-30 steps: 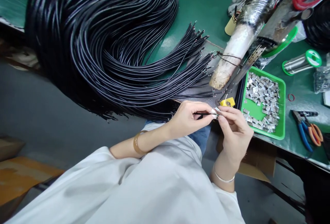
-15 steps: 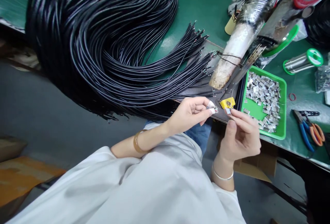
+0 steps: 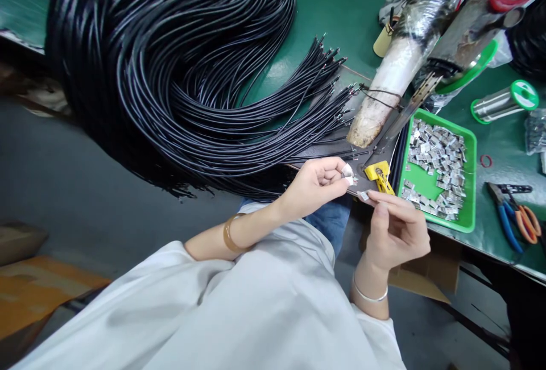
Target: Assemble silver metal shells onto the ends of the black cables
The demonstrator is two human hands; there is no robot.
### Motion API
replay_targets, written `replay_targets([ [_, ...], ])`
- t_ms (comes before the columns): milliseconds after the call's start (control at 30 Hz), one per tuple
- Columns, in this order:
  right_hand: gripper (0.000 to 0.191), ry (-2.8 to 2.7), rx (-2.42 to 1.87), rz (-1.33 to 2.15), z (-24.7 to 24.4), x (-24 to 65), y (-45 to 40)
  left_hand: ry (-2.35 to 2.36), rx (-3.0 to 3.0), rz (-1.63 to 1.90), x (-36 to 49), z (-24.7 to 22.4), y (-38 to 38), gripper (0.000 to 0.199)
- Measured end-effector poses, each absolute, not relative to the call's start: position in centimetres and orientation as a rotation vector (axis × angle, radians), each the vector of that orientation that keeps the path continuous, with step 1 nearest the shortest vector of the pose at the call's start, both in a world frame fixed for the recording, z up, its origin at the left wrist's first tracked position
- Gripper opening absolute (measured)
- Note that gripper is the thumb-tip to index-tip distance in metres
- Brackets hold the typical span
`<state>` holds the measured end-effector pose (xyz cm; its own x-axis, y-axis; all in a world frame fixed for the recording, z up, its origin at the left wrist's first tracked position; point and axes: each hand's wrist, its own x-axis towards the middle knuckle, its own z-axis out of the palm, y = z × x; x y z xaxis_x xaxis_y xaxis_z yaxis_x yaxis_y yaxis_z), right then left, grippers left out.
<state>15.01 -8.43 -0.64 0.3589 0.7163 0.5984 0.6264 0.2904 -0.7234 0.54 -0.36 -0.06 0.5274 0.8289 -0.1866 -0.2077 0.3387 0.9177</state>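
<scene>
My left hand [image 3: 318,185] is closed in a pinch, white tape on its fingertips. Fine stripped wires of a cable end [image 3: 355,180] stick out past its finger and thumb; the rest of that cable is hidden. Close by on the right, my right hand [image 3: 396,228] pinches a small silver metal connector [image 3: 363,195] between thumb and forefinger. A narrow gap separates connector and wires. Just beyond my right fingertips a yellow clip [image 3: 377,172] sits at the bench edge. A large bundle of black cables [image 3: 205,91] lies behind my left hand, stripped ends pointing right.
Right of the clip, a green tray [image 3: 470,188] holds many loose silver connectors. A white-ended duct pipe [image 3: 377,97] hangs low over the bench. Farther right are a solder spool [image 3: 499,103], a red ring [image 3: 485,161] and pliers with blue and orange handles [image 3: 512,211].
My right hand has brought the connector left and slightly down, from in front of the yellow clip towards the wires. More of the clip now shows. My left hand has barely moved.
</scene>
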Motion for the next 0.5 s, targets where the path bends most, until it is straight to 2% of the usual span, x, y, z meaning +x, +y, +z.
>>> replay_targets([
  [233,0.011,-1.335,-1.427,0.123,-1.2,15.1,-7.7,0.742,1.057,0.786,0.6,-0.3,-0.1,0.019],
  [500,0.026,-1.587,-1.399,-0.193,-1.7,15.0,-7.2,0.759,1.039,0.894,1.3,-0.5,0.1,0.016],
])
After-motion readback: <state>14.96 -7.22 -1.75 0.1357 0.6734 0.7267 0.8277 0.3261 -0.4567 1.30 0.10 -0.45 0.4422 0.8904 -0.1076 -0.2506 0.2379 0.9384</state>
